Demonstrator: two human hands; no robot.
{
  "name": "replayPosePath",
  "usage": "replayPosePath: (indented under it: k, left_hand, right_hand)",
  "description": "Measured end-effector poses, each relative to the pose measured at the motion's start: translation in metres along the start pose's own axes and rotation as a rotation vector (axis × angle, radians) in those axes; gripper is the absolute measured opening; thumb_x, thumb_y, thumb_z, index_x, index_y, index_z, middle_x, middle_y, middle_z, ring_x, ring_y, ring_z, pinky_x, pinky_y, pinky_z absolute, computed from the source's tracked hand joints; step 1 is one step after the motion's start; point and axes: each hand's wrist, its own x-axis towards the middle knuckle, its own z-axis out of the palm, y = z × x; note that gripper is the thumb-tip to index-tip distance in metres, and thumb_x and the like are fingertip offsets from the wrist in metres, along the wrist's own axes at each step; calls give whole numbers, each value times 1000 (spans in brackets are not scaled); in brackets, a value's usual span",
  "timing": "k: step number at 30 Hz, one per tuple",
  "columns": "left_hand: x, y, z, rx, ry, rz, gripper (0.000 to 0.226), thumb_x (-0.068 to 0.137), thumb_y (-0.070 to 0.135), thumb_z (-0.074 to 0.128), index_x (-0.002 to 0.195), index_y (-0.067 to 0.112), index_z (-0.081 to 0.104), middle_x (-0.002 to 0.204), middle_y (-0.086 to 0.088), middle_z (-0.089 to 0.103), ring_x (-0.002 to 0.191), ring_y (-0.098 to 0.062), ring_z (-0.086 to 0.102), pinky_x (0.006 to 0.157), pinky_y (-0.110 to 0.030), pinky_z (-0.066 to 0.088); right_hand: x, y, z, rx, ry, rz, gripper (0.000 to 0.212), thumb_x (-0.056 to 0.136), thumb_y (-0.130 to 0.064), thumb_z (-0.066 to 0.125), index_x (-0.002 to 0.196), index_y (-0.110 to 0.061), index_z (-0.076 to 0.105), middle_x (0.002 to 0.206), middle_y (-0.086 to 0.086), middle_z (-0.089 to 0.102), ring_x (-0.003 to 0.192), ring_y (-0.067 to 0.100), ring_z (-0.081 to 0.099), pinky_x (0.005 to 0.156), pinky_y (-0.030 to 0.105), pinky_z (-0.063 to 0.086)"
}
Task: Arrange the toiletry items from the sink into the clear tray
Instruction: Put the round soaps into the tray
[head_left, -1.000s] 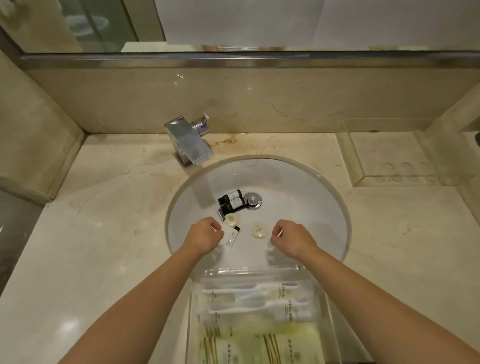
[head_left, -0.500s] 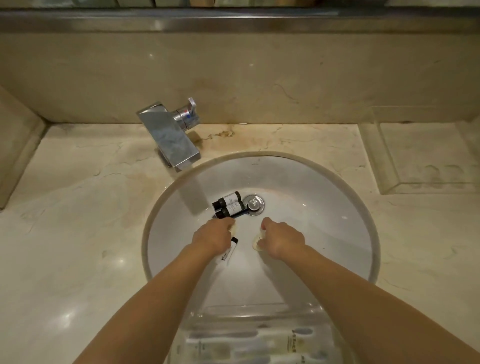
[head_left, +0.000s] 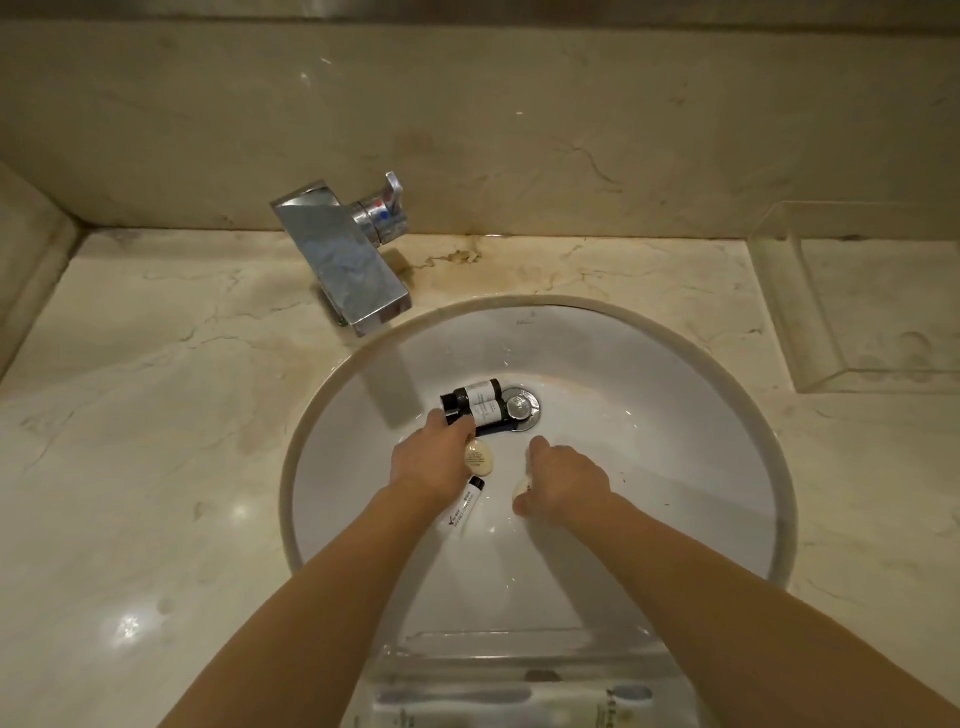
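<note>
Two small dark bottles (head_left: 480, 399) with white labels lie side by side in the white sink (head_left: 675, 467), next to the drain (head_left: 519, 405). My left hand (head_left: 434, 460) reaches over them, its fingers curled on the cap end of the nearer bottle. A cream oval soap (head_left: 480, 458) lies just right of that hand. Partly under my left wrist lies a white tube (head_left: 464, 506). My right hand (head_left: 563, 483) curls around a second cream soap (head_left: 521, 489), which peeks out by the thumb. The clear tray (head_left: 519, 636) sits at the sink's near edge, holding toothbrush packets.
A chrome faucet (head_left: 345, 260) juts over the sink's back left. A second clear tray (head_left: 810, 332) stands on the marble counter (head_left: 156, 441) at the back right. A marble backsplash rises behind.
The view has tilted down and closer to the sink. My left hand moved forward from the soap to the dark bottles. My right hand stays closed over the right soap.
</note>
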Motion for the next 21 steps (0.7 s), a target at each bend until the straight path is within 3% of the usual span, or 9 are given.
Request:
replayPosePath:
  k: [3,7,10,14,16,18,21]
  left_hand:
    - [-2,2,-1,2,35,89,26,82,12,57,105,22,54,113,-2,48,97,-26,54,72,-36,48]
    - [-4,7,0,42,-21,239,22,78,8,56,97,20,55,108,3,58,101,-23,53,75,-39,50]
    - [-6,13,0,34,-67,279,18,78,8,56,89,21,49,102,2,64,92,-27,57,74,-39,50]
    - [-12,16,0,-78,-75,266,41,85,13,56,122,30,51,118,5,55,103,-24,57,81,-36,47]
    - [-15,14,-4,-140,-44,237,37,86,11,53,118,30,58,118,1,52,104,-25,57,81,-34,46]
    - [-19,13,-13,-258,-2,196,31,84,6,51,103,26,65,108,-2,52,99,-25,57,80,-31,45]
    - [-34,15,-37,-468,52,119,27,79,-1,53,89,19,68,91,3,55,87,-22,57,74,-26,42]
  right_hand:
    - [-1,0,2,95,-5,21,47,79,-29,68,117,-14,43,102,5,56,85,25,53,69,31,42]
    - [-2,1,6,139,-7,42,39,80,-27,64,115,-18,49,109,5,61,97,26,60,71,30,45]
    - [-3,6,8,227,8,70,30,77,-27,62,106,-19,57,108,5,63,97,27,61,72,30,48]
    - [-8,12,2,411,23,108,34,80,-26,60,113,-18,57,113,7,63,100,28,61,74,30,47]
    - [-11,13,-2,524,18,113,37,82,-24,63,117,-15,56,111,8,62,100,29,62,76,33,50]
    - [-18,12,-7,670,28,98,30,82,-22,63,109,-14,55,101,9,61,86,28,62,74,36,53]
    - [-37,5,-16,873,64,67,26,83,-18,62,106,-18,49,81,8,59,60,21,55,52,28,43]
